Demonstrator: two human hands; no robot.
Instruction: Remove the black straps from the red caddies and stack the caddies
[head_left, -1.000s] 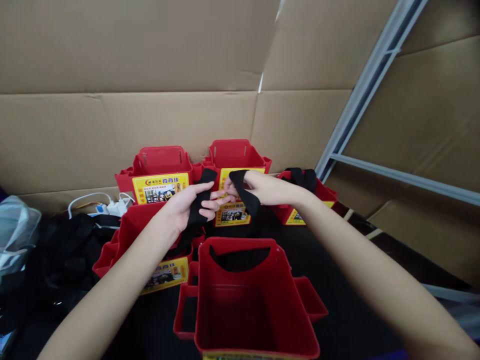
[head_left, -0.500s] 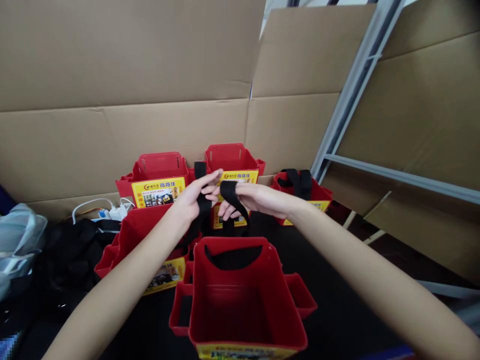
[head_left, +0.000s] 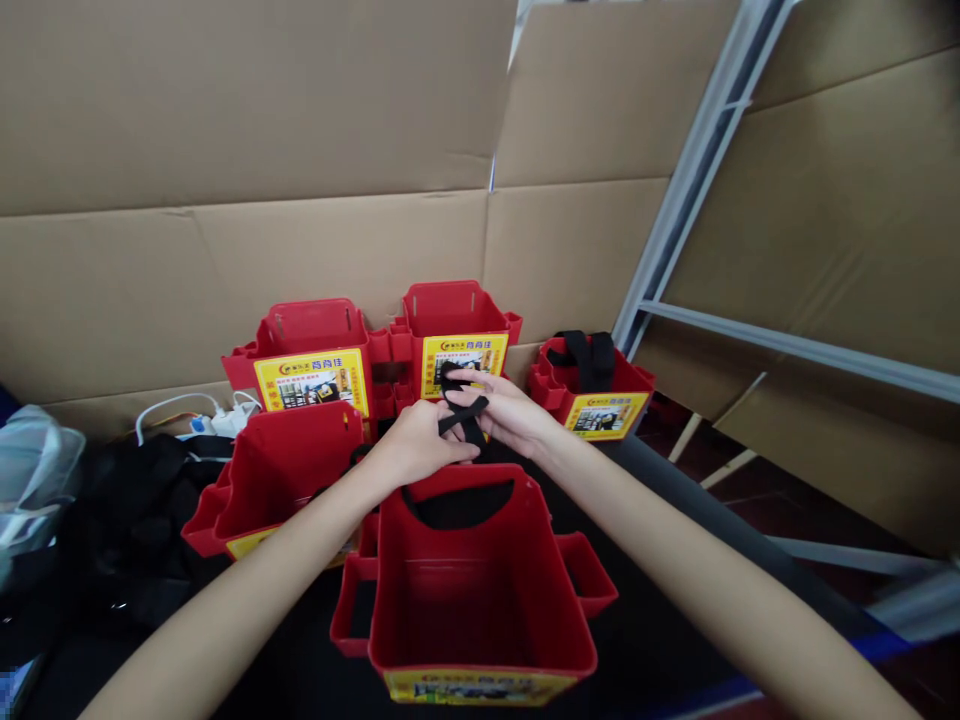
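Both hands meet behind the rear wall of the nearest red plastic basket (head_left: 484,620), which has side pockets and a yellow label. My left hand (head_left: 424,440) is closed on a black webbing strap (head_left: 469,412). My right hand (head_left: 506,410) grips the same strap from the other side, fingers curled round it. The strap is folded over itself between the two hands. More black strap (head_left: 461,505) hangs inside the basket's rear wall. How the strap ends run is partly hidden by the fingers.
Behind stand two labelled red baskets (head_left: 319,325). Another red basket (head_left: 292,470) sits left, partly behind my forearm. On the right, a red basket (head_left: 551,375) holds black straps (head_left: 589,360). Black straps (head_left: 150,520) and a white power strip (head_left: 232,418) lie left. Cardboard (head_left: 337,250) lines the back.
My hands have come together, and my left hand has moved right and lower. The strap, previously held as two separated lengths, is now crossed between them. The view has shifted slightly.
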